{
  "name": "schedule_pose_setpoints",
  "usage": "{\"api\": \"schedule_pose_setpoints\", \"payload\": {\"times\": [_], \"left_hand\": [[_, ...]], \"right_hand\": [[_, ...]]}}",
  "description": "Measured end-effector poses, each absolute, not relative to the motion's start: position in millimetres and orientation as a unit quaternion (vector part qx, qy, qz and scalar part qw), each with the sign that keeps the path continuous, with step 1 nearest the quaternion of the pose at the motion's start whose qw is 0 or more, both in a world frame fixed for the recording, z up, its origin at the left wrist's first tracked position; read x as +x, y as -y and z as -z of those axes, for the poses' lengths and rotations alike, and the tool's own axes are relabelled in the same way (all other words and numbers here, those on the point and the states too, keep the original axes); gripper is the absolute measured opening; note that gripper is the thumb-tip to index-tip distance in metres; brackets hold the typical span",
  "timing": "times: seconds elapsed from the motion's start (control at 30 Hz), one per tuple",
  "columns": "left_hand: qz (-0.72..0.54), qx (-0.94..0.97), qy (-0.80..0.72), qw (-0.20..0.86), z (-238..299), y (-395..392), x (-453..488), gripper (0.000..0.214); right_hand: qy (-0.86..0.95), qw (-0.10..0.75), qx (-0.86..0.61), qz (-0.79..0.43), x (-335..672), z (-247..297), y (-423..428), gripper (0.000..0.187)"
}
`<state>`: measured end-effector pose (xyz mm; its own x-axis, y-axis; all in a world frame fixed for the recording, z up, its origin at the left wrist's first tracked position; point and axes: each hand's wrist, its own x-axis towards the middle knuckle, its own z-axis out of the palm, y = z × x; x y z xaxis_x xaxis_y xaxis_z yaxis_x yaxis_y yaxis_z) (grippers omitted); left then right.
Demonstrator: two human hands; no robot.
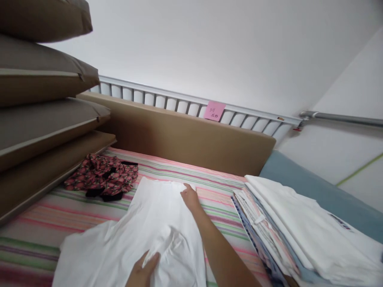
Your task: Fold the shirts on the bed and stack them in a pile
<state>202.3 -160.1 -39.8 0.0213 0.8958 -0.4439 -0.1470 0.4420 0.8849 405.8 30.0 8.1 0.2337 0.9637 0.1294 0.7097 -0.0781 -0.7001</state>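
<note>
A white garment point(149, 215) lies spread on a striped bed sheet point(221, 217), its lower part creased and bunched near the middle. Its exact cut is hard to make out. My right hand point(190, 196) reaches to the far right corner of the cloth and pinches the edge there. Nearer to me, my left hand point(143, 269) has a fold of the same garment between thumb and fingers. Left of it sits a crumpled dark floral garment point(110, 173) with black trim.
To the right stands a stack of folded clothes point(302, 223), white on top. Several brown cushions point(44, 119) are piled at the left. A long brown panel point(179, 133) stands before a white radiator point(149, 97) bearing a pink note point(214, 110). A blue-grey surface point(317, 183) lies behind the stack.
</note>
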Motion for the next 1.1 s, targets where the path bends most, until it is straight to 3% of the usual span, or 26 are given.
{"api": "schedule_pose_setpoints", "payload": {"times": [0.13, 0.27, 0.4, 0.53, 0.63, 0.7, 0.87, 1.0, 1.1], "left_hand": [[-0.424, 0.307, -0.539, 0.660, 28, 165, 194, 0.053], [-0.405, 0.331, -0.531, 0.666, 26, 173, 190, 0.050], [-0.402, 0.377, -0.567, 0.612, 30, 173, 193, 0.040], [-0.418, 0.479, -0.579, 0.511, 24, 159, 200, 0.032], [-0.411, 0.520, -0.594, 0.455, 15, 144, 201, 0.029], [-0.407, 0.524, -0.615, 0.425, 10, 139, 199, 0.036], [-0.408, 0.595, -0.620, 0.310, 6, 167, 190, 0.057], [-0.312, 0.762, -0.547, 0.151, 17, 219, 189, 0.050], [-0.263, 0.785, -0.546, 0.129, 30, 245, 178, 0.049]], "right_hand": [[0.594, 0.370, -0.668, -0.252, 411, 3, 17, 0.038], [0.595, 0.396, -0.646, -0.271, 448, 10, 128, 0.029], [0.636, 0.354, -0.641, -0.244, 460, 21, 248, 0.027], [0.721, 0.297, -0.597, -0.189, 440, 29, 317, 0.022], [0.767, 0.239, -0.580, -0.138, 428, 28, 332, 0.016], [0.770, 0.223, -0.591, -0.092, 426, 22, 331, 0.024], [0.754, 0.281, -0.593, -0.020, 420, 4, 307, 0.030], [0.770, 0.250, -0.587, -0.021, 397, 10, 276, 0.044], [0.766, 0.182, -0.612, -0.071, 383, 26, 261, 0.049]]}}
